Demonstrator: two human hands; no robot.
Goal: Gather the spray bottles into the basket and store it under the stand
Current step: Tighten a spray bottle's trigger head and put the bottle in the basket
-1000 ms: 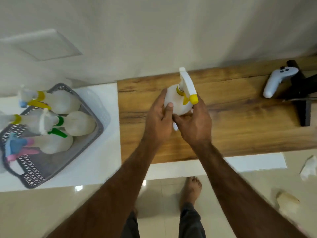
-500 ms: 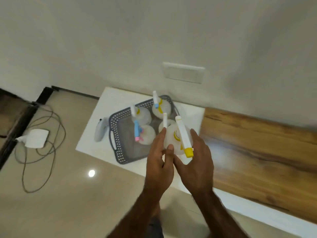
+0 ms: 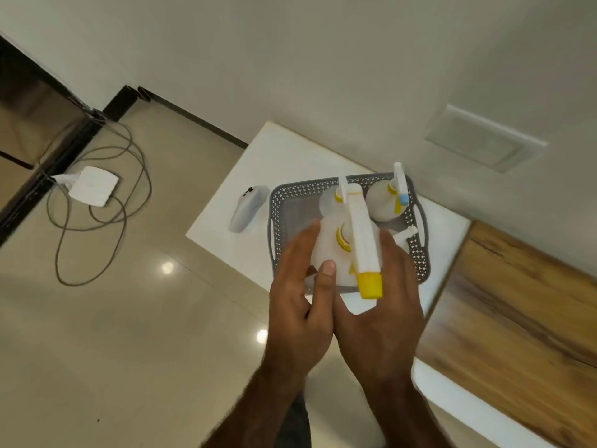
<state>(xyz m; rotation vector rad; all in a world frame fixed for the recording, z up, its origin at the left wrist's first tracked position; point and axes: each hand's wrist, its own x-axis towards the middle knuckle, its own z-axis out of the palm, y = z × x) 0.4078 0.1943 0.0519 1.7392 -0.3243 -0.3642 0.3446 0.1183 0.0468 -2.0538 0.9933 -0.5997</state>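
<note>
Both hands hold a white spray bottle with a yellow nozzle (image 3: 361,244) above the grey perforated basket (image 3: 416,250). My left hand (image 3: 302,295) cups its left side, thumb on the front. My right hand (image 3: 384,305) wraps the right side. Inside the basket stand a bottle with a blue nozzle tip (image 3: 386,200) at the back right and another yellow-collared bottle (image 3: 332,198) behind the held one. Other bottles in the basket are mostly hidden by my hands.
The basket rests on a white stand top (image 3: 245,176) against the wall. A white controller (image 3: 247,208) lies left of the basket. A wooden counter (image 3: 517,305) runs to the right. On the tiled floor lie cables (image 3: 97,202) and a white adapter (image 3: 92,185).
I carried the yellow-nozzle bottle from the wooden counter leftward; it now hangs over the basket. The view swung left, bringing the floor and cables into sight.
</note>
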